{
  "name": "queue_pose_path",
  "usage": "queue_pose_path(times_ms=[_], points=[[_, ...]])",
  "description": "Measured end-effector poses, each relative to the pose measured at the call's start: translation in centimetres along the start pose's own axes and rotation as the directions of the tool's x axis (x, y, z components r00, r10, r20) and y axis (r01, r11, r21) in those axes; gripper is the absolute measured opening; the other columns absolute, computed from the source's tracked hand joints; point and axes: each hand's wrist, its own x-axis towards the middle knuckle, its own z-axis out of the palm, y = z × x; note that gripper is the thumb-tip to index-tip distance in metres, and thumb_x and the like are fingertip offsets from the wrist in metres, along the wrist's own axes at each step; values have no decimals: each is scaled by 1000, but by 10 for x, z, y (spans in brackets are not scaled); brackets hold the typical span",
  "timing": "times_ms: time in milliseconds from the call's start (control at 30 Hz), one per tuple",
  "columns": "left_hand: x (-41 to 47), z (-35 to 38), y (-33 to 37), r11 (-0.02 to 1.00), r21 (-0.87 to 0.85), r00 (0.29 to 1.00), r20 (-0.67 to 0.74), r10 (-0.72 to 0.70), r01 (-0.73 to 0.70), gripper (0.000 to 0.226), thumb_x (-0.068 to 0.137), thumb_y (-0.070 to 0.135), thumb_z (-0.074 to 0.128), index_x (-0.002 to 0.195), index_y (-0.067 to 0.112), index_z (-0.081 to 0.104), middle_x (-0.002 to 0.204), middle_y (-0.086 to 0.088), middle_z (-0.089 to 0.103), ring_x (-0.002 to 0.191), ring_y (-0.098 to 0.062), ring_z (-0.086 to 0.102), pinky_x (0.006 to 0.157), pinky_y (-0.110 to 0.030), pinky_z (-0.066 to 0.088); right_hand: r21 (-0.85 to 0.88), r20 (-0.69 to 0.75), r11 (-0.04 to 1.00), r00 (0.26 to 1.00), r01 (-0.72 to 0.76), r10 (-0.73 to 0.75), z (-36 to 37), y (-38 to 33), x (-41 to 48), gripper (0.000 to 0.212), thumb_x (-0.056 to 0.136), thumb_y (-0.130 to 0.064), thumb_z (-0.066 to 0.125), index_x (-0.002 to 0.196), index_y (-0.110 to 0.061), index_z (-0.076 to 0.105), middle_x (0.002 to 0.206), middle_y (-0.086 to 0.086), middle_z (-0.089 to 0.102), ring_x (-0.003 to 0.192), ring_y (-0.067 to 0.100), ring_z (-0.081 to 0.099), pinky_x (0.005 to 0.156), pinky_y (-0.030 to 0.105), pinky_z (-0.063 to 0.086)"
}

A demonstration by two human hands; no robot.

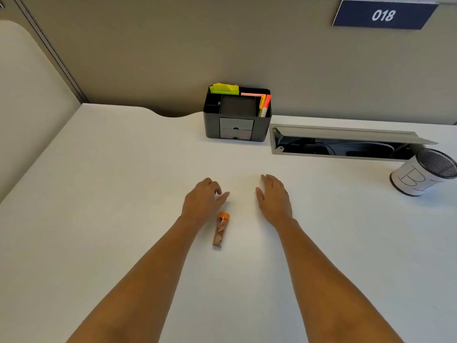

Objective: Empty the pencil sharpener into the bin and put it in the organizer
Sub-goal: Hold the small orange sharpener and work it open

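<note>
The pencil sharpener (220, 230), a clear tube with an orange cap and wood shavings inside, lies on the white desk (123, 194) near the middle. My left hand (204, 200) hovers just beyond and left of its orange cap, fingers apart, holding nothing. My right hand (273, 196) rests flat to the right of it, open and apart from it. The black organizer (237, 115) stands at the back against the partition, with sticky notes and markers in its compartments. The bin (424, 173), a small mesh cup wrapped in white paper, sits at the far right.
An open cable tray (346, 144) with a raised lid is set into the desk between the organizer and the bin. A beige partition wall runs behind, carrying a blue sign reading 018 (383, 14). The desk's back edge has a curved notch (173, 115).
</note>
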Motion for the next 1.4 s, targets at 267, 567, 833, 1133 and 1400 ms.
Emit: queue_pose_path(times_ms=[267, 567, 833, 1133, 1400], points=[[-13, -12, 9, 987, -19, 896, 422, -139, 162, 48, 58, 56, 74, 83, 19, 59, 83, 3, 56, 75, -17, 56, 62, -28, 42, 52, -32, 999, 999, -7, 8, -11, 3, -14, 45, 97, -29, 35, 139, -13, 33, 145, 8, 38, 134, 23, 33, 109, 37, 30], [-2, -18, 23, 920, -287, 921, 356, -157, 267, 28, 70, 32, 75, 87, 12, 66, 81, -6, 65, 71, -21, 62, 68, -33, 53, 115, -17, 993, 1000, -24, 26, -12, 14, -16, 42, 97, -30, 36, 136, -15, 38, 142, 6, 41, 132, 22, 34, 106, 37, 31], [24, -24, 47, 674, -673, 953, 214, -214, 303, 35, 81, 26, 67, 113, 12, 58, 112, -14, 66, 96, -26, 64, 88, -35, 55, 625, 24, 778, 998, -65, 64, -34, -22, 5, 35, 96, -28, 43, 128, -16, 50, 136, 5, 52, 121, 18, 50, 97, 23, 37], [40, -32, 68, 495, -814, 953, 267, -145, 303, 44, 95, 26, 45, 138, 19, 37, 141, -15, 46, 123, -32, 50, 105, -45, 41, 631, 30, 774, 995, 53, -93, -59, -54, 25, 41, 88, -31, 57, 128, -23, 51, 134, 3, 53, 105, 11, 53, 85, 19, 42], [42, -27, 76, 464, -822, 943, 314, -112, 329, 43, 99, 30, 29, 137, 11, 36, 135, -22, 47, 117, -29, 52, 106, -42, 42, 597, 64, 802, 997, -8, -38, -66, -51, 32, 45, 86, -21, 62, 129, -21, 50, 128, 7, 58, 101, 14, 54, 86, 28, 45]])
